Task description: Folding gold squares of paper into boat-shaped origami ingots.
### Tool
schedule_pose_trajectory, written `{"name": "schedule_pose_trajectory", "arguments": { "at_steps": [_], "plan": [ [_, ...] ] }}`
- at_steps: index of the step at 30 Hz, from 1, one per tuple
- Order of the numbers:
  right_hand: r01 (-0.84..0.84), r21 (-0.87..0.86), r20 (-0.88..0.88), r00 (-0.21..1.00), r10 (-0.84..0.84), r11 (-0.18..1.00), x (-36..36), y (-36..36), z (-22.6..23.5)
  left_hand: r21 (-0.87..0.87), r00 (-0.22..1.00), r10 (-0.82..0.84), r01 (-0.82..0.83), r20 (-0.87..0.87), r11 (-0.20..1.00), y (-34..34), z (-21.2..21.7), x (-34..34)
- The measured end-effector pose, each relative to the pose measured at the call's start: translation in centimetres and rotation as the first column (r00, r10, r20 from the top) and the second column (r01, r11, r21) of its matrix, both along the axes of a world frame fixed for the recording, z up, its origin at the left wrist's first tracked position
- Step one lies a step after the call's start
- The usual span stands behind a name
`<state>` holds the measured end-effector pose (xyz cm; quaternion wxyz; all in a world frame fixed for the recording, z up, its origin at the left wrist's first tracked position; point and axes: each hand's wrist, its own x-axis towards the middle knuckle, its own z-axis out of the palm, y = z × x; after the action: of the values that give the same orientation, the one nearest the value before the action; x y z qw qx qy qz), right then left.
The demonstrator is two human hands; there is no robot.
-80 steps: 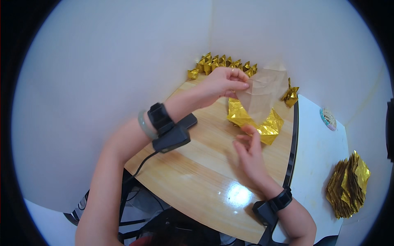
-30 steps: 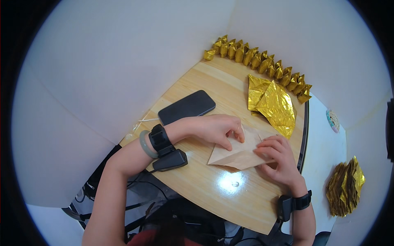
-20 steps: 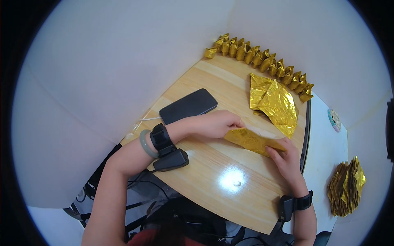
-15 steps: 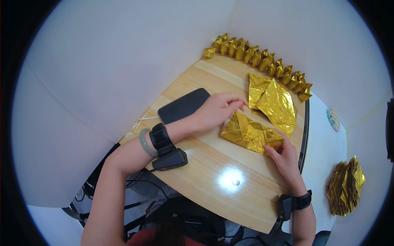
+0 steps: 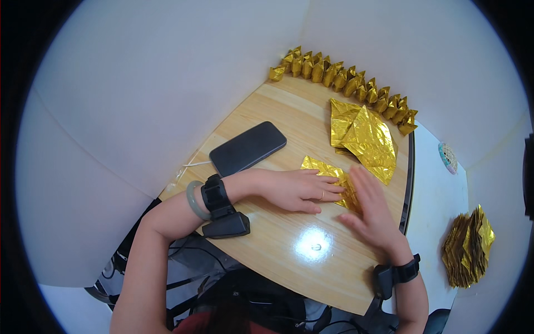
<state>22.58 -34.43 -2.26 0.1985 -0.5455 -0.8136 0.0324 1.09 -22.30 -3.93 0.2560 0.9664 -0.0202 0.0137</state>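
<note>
1. The left hand (image 5: 297, 189) lies flat and spread out on the folded gold paper (image 5: 327, 168), gripping nothing.
2. The right hand (image 5: 371, 209) is open too, at the paper's right end.
3. The paper lies on the counter (image 5: 272, 234), near the gold sheets (image 5: 367, 139).

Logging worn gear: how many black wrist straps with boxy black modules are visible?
2: one black strap around the wrist of the left hand, which lies across a gold foil sheet; another strap around the wrist of the right hand. None appears hidden.
</note>
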Motion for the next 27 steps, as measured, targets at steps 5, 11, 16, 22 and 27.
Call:
{"name": "schedule_pose_trajectory", "arguments": {
  "at_steps": [5, 11, 16, 22, 27],
  "plan": [
    [-0.078, -0.226, 0.200, 0.972, 0.124, 0.971, -0.3, -0.3, -0.2, 0.131, 0.998, -0.018, 0.026, -0.066, 0.991, -0.5, 0.2, -0.1],
    [-0.014, -0.240, 0.227, 0.971, 0.070, 0.971, 0.4, -0.5, -0.2, 0.115, 0.995, 0.001, 0.011, -0.098, 0.993, -0.4, 0.2, -0.4],
    [0.030, -0.269, 0.244, 0.969, 0.038, 0.963, 0.8, -0.5, -0.1, 0.097, 0.993, 0.005, 0.006, -0.114, 0.995, -0.3, 0.4, -0.6],
    [0.061, -0.255, 0.223, 0.975, -0.003, 0.965, 0.9, -0.5, -0.3, 0.089, 0.997, -0.011, 0.017, -0.072, 0.996, 0.4, 0.3, -0.9],
    [0.105, -0.182, 0.194, 0.979, -0.069, 0.978, 1.2, -0.4, -0.6, 0.060, 0.996, 0.015, -0.010, -0.087, 0.998, 1.0, 0.3, -0.9]
  ]
}}
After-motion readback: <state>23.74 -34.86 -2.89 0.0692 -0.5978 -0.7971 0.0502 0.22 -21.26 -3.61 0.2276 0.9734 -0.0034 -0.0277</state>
